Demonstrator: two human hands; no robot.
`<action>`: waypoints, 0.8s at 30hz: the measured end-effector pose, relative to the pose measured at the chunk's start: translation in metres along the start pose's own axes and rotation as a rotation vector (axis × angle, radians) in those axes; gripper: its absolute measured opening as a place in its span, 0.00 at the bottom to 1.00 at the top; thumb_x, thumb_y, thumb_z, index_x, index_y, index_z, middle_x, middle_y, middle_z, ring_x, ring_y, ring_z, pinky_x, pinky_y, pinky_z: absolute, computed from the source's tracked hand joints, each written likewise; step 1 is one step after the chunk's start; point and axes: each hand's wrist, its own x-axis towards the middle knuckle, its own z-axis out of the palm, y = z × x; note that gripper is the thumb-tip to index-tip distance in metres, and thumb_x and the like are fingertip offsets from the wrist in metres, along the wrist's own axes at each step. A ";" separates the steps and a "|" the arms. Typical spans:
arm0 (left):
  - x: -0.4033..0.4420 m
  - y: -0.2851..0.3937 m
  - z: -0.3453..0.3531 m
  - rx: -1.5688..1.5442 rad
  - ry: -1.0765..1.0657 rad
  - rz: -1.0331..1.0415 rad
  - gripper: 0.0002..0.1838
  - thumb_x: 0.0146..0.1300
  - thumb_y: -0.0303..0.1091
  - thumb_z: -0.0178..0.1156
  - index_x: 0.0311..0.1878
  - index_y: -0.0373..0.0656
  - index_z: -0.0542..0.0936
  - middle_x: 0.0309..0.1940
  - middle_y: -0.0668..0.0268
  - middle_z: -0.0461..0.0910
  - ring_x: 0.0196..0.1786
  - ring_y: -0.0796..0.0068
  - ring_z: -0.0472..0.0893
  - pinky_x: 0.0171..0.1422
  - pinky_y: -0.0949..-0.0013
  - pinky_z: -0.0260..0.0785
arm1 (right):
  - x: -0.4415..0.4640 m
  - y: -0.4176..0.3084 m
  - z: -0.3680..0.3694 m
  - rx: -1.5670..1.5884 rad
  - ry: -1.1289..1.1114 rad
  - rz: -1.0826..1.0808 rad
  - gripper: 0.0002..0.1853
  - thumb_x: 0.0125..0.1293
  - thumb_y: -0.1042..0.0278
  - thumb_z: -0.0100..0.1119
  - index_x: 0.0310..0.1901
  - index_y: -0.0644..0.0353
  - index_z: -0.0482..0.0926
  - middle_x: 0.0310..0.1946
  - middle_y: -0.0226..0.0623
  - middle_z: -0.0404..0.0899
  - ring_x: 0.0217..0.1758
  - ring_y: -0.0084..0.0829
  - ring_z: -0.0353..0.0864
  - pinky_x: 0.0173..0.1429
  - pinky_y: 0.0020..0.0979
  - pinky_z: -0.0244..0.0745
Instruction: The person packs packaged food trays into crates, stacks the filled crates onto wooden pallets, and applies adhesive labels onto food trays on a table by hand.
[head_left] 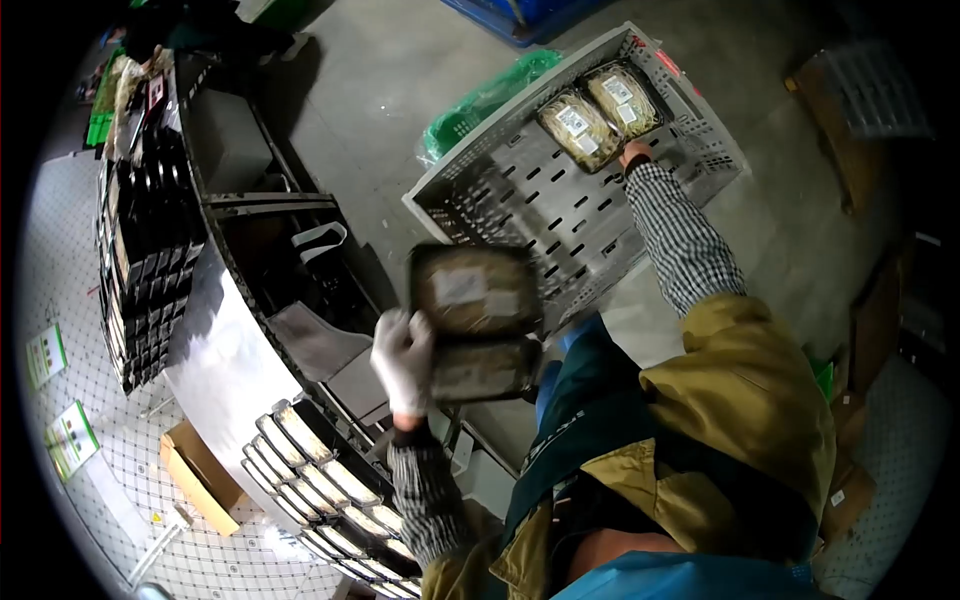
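My left hand [402, 355], in a white glove, is closed on the left side of two black food trays [478, 292], held together in the air beside the crate. Both are blurred, and labels show on the upper one. My right hand [634, 154] reaches into a grey plastic crate [560, 225]. Its fingers are curled at the near edge of a wrapped food tray [625, 98] with pale strands inside and white labels; the fingertips are partly hidden. Against that tray lies a second wrapped tray [580, 130] of the same kind, in the crate's far end.
On the left, a curved metal worktop [215, 335] carries tall stacks of black trays [150, 260] and more filled trays [320, 470] nearer me. A green crate [490, 100] stands behind the grey one, with a blue container [520, 20] beyond. Another person [210, 30] is at far left.
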 end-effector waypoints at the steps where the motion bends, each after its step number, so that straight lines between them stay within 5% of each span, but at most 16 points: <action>1: 0.030 0.020 0.026 -0.056 -0.117 -0.018 0.08 0.56 0.28 0.60 0.26 0.33 0.74 0.26 0.57 0.73 0.26 0.68 0.72 0.34 0.71 0.67 | 0.043 0.020 0.009 -0.101 -0.013 -0.072 0.19 0.73 0.56 0.39 0.43 0.65 0.72 0.28 0.39 0.73 0.25 0.29 0.68 0.34 0.30 0.72; 4: 0.101 0.014 0.125 -0.208 -0.350 0.067 0.13 0.55 0.34 0.61 0.22 0.36 0.72 0.23 0.54 0.72 0.25 0.57 0.72 0.33 0.64 0.67 | -0.050 0.029 -0.049 0.285 -0.295 -0.087 0.20 0.73 0.54 0.41 0.24 0.56 0.66 0.18 0.27 0.59 0.20 0.24 0.57 0.27 0.28 0.61; 6: 0.138 0.003 0.182 -0.115 -0.434 0.269 0.14 0.55 0.37 0.61 0.23 0.36 0.73 0.21 0.55 0.73 0.25 0.55 0.73 0.33 0.62 0.68 | -0.047 0.067 -0.046 0.633 -0.926 0.114 0.20 0.70 0.49 0.44 0.40 0.62 0.72 0.26 0.32 0.68 0.26 0.26 0.69 0.33 0.31 0.71; 7: 0.152 -0.016 0.213 0.012 -0.369 0.448 0.16 0.54 0.40 0.63 0.22 0.36 0.74 0.24 0.55 0.74 0.30 0.55 0.75 0.36 0.59 0.68 | -0.091 0.057 -0.053 0.521 -0.871 0.232 0.25 0.69 0.47 0.46 0.51 0.64 0.65 0.34 0.37 0.69 0.33 0.30 0.72 0.39 0.33 0.73; 8: 0.158 -0.020 0.220 0.161 -0.433 0.375 0.14 0.53 0.41 0.64 0.30 0.38 0.78 0.36 0.54 0.77 0.40 0.55 0.76 0.42 0.59 0.70 | -0.139 0.039 -0.057 0.401 -0.814 0.348 0.34 0.67 0.44 0.48 0.62 0.66 0.59 0.42 0.43 0.71 0.40 0.34 0.76 0.46 0.36 0.76; 10: 0.146 -0.024 0.229 0.225 -0.169 0.203 0.18 0.52 0.38 0.65 0.44 0.42 0.77 0.49 0.52 0.73 0.50 0.54 0.74 0.51 0.61 0.70 | -0.142 0.060 -0.032 0.384 -0.991 0.303 0.46 0.64 0.42 0.51 0.70 0.63 0.38 0.58 0.53 0.61 0.52 0.44 0.74 0.57 0.41 0.73; 11: 0.134 -0.023 0.219 0.144 -0.144 0.229 0.21 0.51 0.35 0.65 0.49 0.43 0.75 0.52 0.51 0.71 0.52 0.54 0.73 0.53 0.61 0.69 | -0.153 0.063 -0.014 0.469 -0.872 0.328 0.41 0.65 0.44 0.51 0.67 0.68 0.48 0.56 0.53 0.67 0.50 0.41 0.75 0.56 0.40 0.73; 12: 0.119 -0.020 0.204 0.068 -0.115 0.256 0.25 0.50 0.33 0.66 0.54 0.44 0.73 0.55 0.51 0.69 0.55 0.54 0.72 0.56 0.62 0.69 | -0.130 0.077 0.012 0.583 -0.979 0.375 0.34 0.68 0.49 0.49 0.64 0.67 0.52 0.52 0.52 0.71 0.49 0.43 0.77 0.53 0.39 0.77; 14: 0.065 -0.016 0.165 0.006 -0.030 0.247 0.24 0.50 0.28 0.65 0.52 0.43 0.74 0.54 0.52 0.70 0.56 0.53 0.72 0.58 0.61 0.68 | -0.132 0.073 0.036 0.613 -0.908 0.261 0.30 0.68 0.49 0.49 0.55 0.74 0.64 0.44 0.49 0.77 0.48 0.36 0.77 0.54 0.37 0.74; 16: -0.001 -0.019 0.112 -0.067 -0.039 0.095 0.23 0.51 0.27 0.63 0.53 0.44 0.74 0.53 0.54 0.72 0.57 0.54 0.71 0.59 0.62 0.67 | -0.123 0.075 0.051 0.493 -0.852 0.304 0.33 0.63 0.49 0.55 0.58 0.71 0.61 0.49 0.48 0.75 0.49 0.39 0.76 0.54 0.37 0.73; 18: -0.084 -0.055 0.072 -0.003 0.033 -0.015 0.23 0.54 0.31 0.62 0.55 0.44 0.72 0.55 0.51 0.70 0.59 0.53 0.70 0.61 0.61 0.65 | -0.105 0.082 0.062 0.313 -0.734 0.102 0.27 0.60 0.51 0.59 0.52 0.62 0.64 0.50 0.48 0.72 0.49 0.40 0.75 0.51 0.38 0.72; 19: -0.129 -0.063 0.048 -0.003 0.061 -0.207 0.23 0.55 0.31 0.61 0.56 0.45 0.72 0.56 0.52 0.70 0.59 0.54 0.70 0.61 0.61 0.66 | -0.102 0.083 0.063 0.321 -0.699 0.005 0.18 0.60 0.53 0.61 0.39 0.57 0.68 0.35 0.40 0.76 0.36 0.36 0.76 0.38 0.35 0.74; 20: -0.180 -0.086 0.038 0.028 0.127 -0.341 0.25 0.56 0.32 0.61 0.58 0.47 0.70 0.57 0.53 0.68 0.59 0.54 0.70 0.60 0.61 0.67 | -0.053 0.095 0.087 0.423 -0.857 -0.237 0.13 0.60 0.57 0.60 0.29 0.53 0.67 0.22 0.30 0.69 0.21 0.29 0.68 0.23 0.31 0.66; 21: -0.221 -0.090 0.008 0.045 0.186 -0.492 0.26 0.56 0.33 0.60 0.60 0.47 0.69 0.58 0.53 0.68 0.60 0.54 0.69 0.62 0.61 0.65 | -0.049 0.071 0.097 -0.027 -0.503 -0.547 0.13 0.63 0.58 0.51 0.28 0.59 0.73 0.19 0.29 0.71 0.19 0.31 0.71 0.17 0.36 0.63; 23: -0.318 -0.107 -0.046 0.156 0.390 -0.683 0.27 0.56 0.33 0.61 0.60 0.44 0.68 0.58 0.53 0.68 0.60 0.54 0.68 0.63 0.61 0.64 | -0.191 0.045 0.099 0.123 -0.371 -0.729 0.15 0.63 0.59 0.48 0.25 0.60 0.72 0.15 0.28 0.66 0.15 0.26 0.64 0.15 0.29 0.57; 24: -0.370 -0.117 -0.069 0.260 0.520 -0.727 0.27 0.56 0.32 0.61 0.60 0.43 0.68 0.57 0.53 0.69 0.60 0.55 0.68 0.63 0.61 0.63 | -0.226 0.039 0.117 0.153 -0.599 -0.699 0.12 0.64 0.60 0.49 0.30 0.60 0.72 0.17 0.25 0.64 0.15 0.20 0.60 0.16 0.25 0.54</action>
